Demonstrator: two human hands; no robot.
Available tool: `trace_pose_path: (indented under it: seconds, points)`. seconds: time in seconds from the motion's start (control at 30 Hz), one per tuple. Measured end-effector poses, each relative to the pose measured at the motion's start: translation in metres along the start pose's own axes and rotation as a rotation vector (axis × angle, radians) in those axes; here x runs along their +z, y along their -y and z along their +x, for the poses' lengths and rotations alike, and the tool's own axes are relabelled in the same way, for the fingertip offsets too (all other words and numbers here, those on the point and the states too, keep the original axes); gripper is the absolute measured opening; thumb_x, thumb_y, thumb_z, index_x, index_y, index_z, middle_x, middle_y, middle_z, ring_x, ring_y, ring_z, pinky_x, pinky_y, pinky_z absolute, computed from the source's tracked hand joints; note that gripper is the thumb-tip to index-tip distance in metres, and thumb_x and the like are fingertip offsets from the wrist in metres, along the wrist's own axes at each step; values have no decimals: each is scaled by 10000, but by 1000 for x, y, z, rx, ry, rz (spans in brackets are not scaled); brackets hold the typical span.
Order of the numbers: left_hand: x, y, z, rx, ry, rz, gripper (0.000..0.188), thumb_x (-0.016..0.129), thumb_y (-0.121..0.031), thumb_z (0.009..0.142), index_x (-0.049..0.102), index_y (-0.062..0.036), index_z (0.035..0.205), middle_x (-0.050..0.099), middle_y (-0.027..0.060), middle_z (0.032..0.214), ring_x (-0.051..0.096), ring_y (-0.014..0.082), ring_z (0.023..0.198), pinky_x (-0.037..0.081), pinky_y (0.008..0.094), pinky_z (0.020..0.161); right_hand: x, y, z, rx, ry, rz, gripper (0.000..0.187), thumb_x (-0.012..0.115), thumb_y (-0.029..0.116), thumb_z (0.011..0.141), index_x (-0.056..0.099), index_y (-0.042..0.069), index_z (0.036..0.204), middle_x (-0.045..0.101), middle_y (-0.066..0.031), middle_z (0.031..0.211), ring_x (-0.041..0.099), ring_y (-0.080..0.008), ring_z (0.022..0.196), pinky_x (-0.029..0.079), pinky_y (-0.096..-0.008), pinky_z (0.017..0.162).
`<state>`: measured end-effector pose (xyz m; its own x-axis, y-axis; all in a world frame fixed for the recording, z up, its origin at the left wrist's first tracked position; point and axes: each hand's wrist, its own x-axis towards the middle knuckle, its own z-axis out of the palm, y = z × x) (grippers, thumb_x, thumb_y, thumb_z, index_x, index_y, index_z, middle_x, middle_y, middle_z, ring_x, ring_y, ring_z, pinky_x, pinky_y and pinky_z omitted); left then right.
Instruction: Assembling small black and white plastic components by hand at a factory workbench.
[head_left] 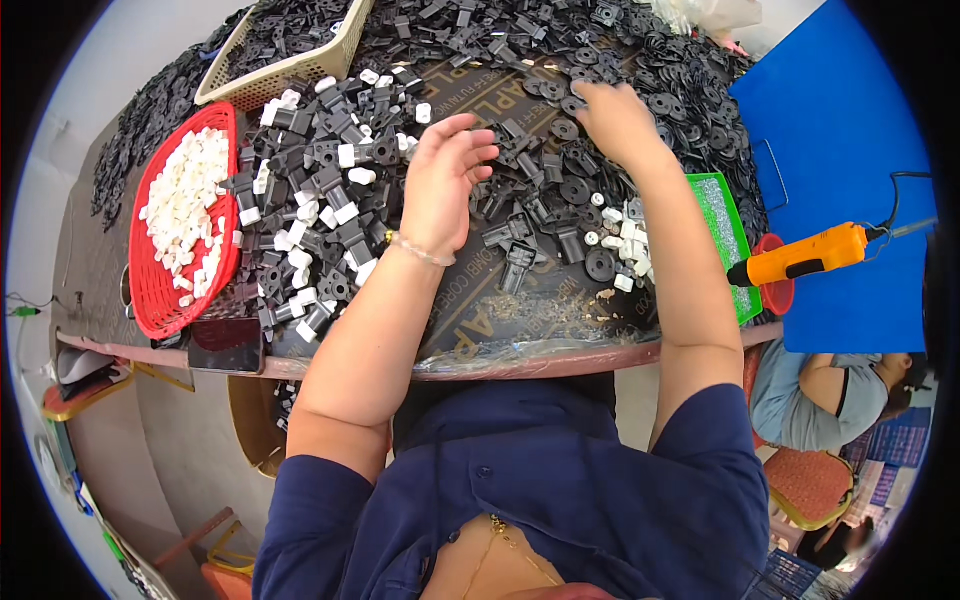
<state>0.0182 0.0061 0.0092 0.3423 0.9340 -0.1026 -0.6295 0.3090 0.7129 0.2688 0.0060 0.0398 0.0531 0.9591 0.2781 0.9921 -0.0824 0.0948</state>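
My left hand (452,180) hovers over the table with its fingers apart and slightly curled, nothing in them. To its left lies a heap of black plastic housings (327,178) fitted with white caps. Farther off to the right, my right hand (615,122) reaches palm down among loose black discs (564,129). Its thumb and forefinger look spread at the edge of one disc; the other fingertips are hidden. Between my forearms are bare black housings (517,262) and a small group of white plastic pieces (630,243).
A red basket (137,285) of white pieces stands at the left, a beige basket (345,50) of black parts behind it. At the right are a green tray (742,215) of small metal parts, an orange electric screwdriver (815,252) and a red bowl (776,294). Another person (830,395) sits beyond.
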Motion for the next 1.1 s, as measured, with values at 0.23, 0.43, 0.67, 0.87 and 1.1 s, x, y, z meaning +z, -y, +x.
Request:
trace_pose_path:
  seconds: [0.23,0.43,0.67,0.87,1.1]
  points:
    - [25,-23,-34,179,506,1556,441,798,-429,722,655,-31,846,682,175,816,666,337,766,522,410,716,25,-29,-41,-32,-83,69,442,644,-5,777,651,75,1211,654,-115,1196,611,-341,1078,496,-415,926]
    - [9,0,-41,198,646,1850,441,807,-262,729,591,-62,1056,686,168,843,676,362,862,525,444,760,-10,-15,-64,15,-344,642,328,578,-83,791,704,23,1075,653,-89,1214,653,-226,1033,529,-319,847]
    - [13,7,-25,6,374,946,317,698,-115,899,555,-18,1165,645,46,973,636,148,743,521,276,697,-46,29,-85,-14,-115,1528,237,714,-104,776,676,-23,996,540,-108,1310,621,-151,1016,529,-274,863]
    - [15,5,-21,-473,311,-112,359,567,-40,957,454,-20,1297,618,120,1128,650,188,911,559,358,823,-36,55,-88,-142,-108,1180,354,775,-1,754,666,9,1090,614,-76,1162,604,-171,1065,491,-304,924]
    - [6,9,-16,-289,405,39,483,554,-38,978,411,-48,1439,634,87,1151,631,183,1077,534,398,965,-27,45,-83,-136,-218,1126,369,781,68,765,693,42,1123,663,-90,1150,586,-216,1131,426,-351,1024]
